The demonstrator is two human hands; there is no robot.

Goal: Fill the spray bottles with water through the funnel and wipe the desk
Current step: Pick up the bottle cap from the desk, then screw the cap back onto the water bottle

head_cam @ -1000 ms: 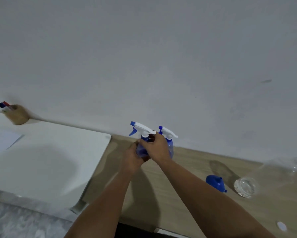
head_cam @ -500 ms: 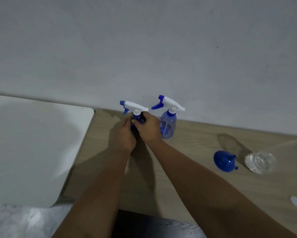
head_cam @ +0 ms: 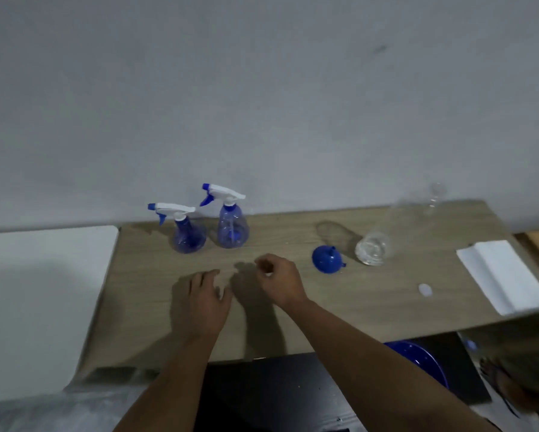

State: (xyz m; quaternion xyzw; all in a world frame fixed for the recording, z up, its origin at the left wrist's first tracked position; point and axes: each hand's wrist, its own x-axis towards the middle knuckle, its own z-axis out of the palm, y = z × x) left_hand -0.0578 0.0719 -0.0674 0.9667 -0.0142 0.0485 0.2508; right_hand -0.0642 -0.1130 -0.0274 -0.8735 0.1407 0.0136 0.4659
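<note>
Two blue spray bottles with white trigger heads stand upright by the wall on the wooden desk [head_cam: 340, 313]: the left bottle [head_cam: 187, 235] and the right bottle [head_cam: 232, 227]. A blue funnel [head_cam: 326, 260] lies on its side to their right. Beside it a clear plastic water bottle [head_cam: 386, 238] lies tipped, its white cap [head_cam: 424, 289] loose on the desk. My left hand [head_cam: 207, 299] hovers over the desk in front of the bottles, fingers apart, holding nothing. My right hand [head_cam: 279, 280] is beside it, fingers loosely curled, empty.
A folded white cloth or paper [head_cam: 502, 275] lies at the desk's right end. A white table [head_cam: 37, 300] adjoins on the left. Below the desk's front edge are a blue basin [head_cam: 424, 363] and a foot [head_cam: 505, 381] on the floor.
Both hands have let go of the left spray bottle and drawn back toward me. The bottle now stands on its own. The view has shifted right and down.
</note>
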